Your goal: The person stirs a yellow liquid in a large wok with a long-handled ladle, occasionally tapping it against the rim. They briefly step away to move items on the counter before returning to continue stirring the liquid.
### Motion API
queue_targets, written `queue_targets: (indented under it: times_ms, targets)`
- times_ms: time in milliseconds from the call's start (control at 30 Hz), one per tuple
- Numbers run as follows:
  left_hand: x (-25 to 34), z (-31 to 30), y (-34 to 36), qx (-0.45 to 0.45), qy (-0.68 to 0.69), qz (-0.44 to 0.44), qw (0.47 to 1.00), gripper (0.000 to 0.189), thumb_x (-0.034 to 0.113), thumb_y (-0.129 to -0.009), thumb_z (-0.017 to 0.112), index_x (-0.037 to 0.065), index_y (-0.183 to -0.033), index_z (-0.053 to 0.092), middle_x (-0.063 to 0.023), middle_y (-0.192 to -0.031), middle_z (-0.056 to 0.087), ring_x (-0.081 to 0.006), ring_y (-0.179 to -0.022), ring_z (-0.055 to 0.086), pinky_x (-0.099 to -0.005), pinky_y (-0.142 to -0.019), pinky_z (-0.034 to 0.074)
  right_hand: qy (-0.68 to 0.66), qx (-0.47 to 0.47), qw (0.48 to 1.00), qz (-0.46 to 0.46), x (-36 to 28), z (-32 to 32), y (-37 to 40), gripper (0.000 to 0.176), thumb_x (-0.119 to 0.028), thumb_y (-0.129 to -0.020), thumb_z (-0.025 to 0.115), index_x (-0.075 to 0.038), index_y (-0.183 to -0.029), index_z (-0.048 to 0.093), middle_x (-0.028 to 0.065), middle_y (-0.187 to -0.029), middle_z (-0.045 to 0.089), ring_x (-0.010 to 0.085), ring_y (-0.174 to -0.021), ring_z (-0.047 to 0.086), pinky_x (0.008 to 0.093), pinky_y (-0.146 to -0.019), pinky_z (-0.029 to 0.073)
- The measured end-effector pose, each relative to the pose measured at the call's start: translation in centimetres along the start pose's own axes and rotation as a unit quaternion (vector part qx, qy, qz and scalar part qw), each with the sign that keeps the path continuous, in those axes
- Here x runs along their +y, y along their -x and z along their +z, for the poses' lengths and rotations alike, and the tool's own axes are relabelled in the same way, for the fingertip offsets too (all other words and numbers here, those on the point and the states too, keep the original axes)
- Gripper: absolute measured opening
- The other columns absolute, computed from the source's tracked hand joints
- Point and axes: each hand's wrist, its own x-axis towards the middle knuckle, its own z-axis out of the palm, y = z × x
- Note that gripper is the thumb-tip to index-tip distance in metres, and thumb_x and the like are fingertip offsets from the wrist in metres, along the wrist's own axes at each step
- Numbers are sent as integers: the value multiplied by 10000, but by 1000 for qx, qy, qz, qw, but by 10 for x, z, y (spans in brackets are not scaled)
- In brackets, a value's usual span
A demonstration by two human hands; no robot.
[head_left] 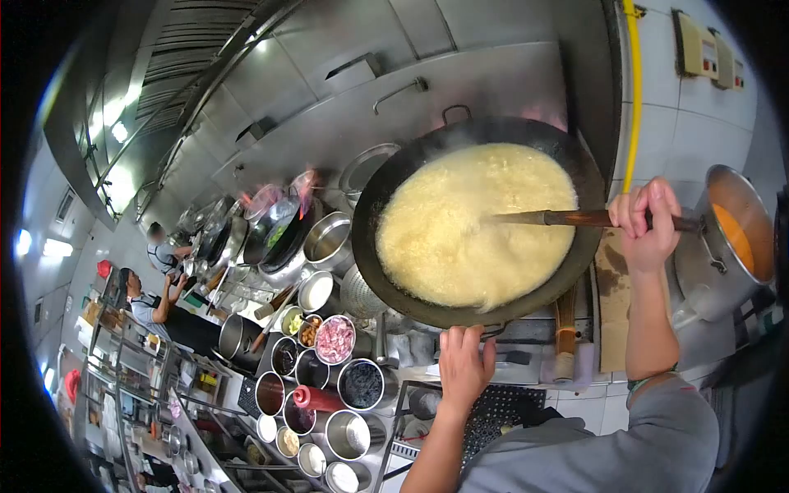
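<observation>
A large black wok [371, 246] holds a bubbling, pale yellow liquid [460, 222] with steam rising from it. My right hand [645, 222] is wrapped round the dark wooden handle [567, 218] of a long cooking tool. The tool's head is sunk in the liquid, so its shape is hidden. At the wok's near edge, my left hand [464, 366] is closed over the near loop handle [496, 330], which shows partly beside the thumb.
A steel pot with orange contents [740, 238] stands at right. Several ingredient containers, including a bowl of raw pink meat [335, 339], crowd the left beside a perforated skimmer [362, 294]. Flames rise by another wok [283, 234]. Two people [148, 304] stand farther along the stoves.
</observation>
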Motion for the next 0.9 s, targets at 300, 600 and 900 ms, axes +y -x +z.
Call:
queue_targets:
  times_ms: [300, 600, 900]
  targets:
    - [0, 5, 0, 3, -20, -2, 1000, 274, 56, -775, 716, 34, -1008, 573, -162, -951, 556, -373, -883, 514, -465, -782, 413, 37, -147, 986, -71, 99, 6, 66, 314, -158, -1005, 479, -33, -719, 452, 58, -617, 466, 178, -533, 431, 329, -532, 369]
    - [3, 3, 3, 17, -15, 9, 1000, 290, 63, -780, 715, 29, -1028, 568, -177, -939, 546, -388, -882, 514, -470, -769, 424, 146, -246, 951, -117, 124, 1, 55, 246, -22, -931, 509, 25, -690, 492, 107, -640, 496, 214, -569, 487, 338, -555, 412]
    - [-1, -7, 13, 12, 14, 30, 999, 336, 100, -803, 714, 24, -1100, 576, -181, -1004, 562, -394, -940, 526, -468, -813, 442, 286, -147, 947, 11, 24, 2, 53, 328, -160, -991, 501, 4, -709, 535, 39, -599, 492, 116, -544, 453, 282, -538, 372]
